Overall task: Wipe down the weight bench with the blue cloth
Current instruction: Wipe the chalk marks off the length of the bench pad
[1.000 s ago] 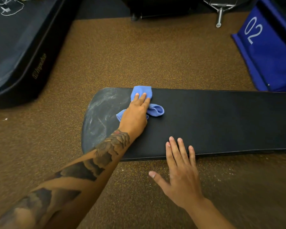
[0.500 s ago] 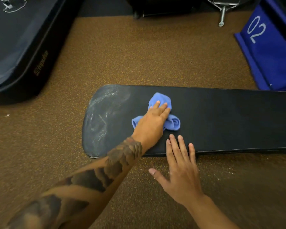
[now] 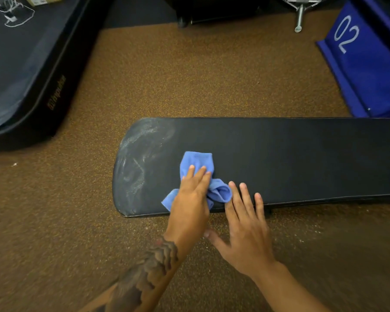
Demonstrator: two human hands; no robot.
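Note:
The black padded weight bench point(image 3: 291, 158) runs from the middle of the view out past the right edge, its rounded left end streaked with whitish smears. A crumpled blue cloth point(image 3: 197, 163) lies on the pad near the front edge. My left hand point(image 3: 190, 199) presses flat on the cloth, fingers pointing away from me. Just right of it, my right hand point(image 3: 245, 224) rests with spread fingers on the bench's near edge, holding nothing, fingertips close to the cloth's bunched end.
Brown speckled flooring point(image 3: 189, 75) surrounds the bench. A large black padded mat or case point(image 3: 20, 75) lies at the left. A blue box marked 02 point(image 3: 365, 64) stands at the back right. Dark equipment and a metal foot point(image 3: 298, 19) sit along the far edge.
My left hand has dragged the cloth from the far edge toward the near edge and slightly right, close to my right hand. The right hand has stayed on the near edge.

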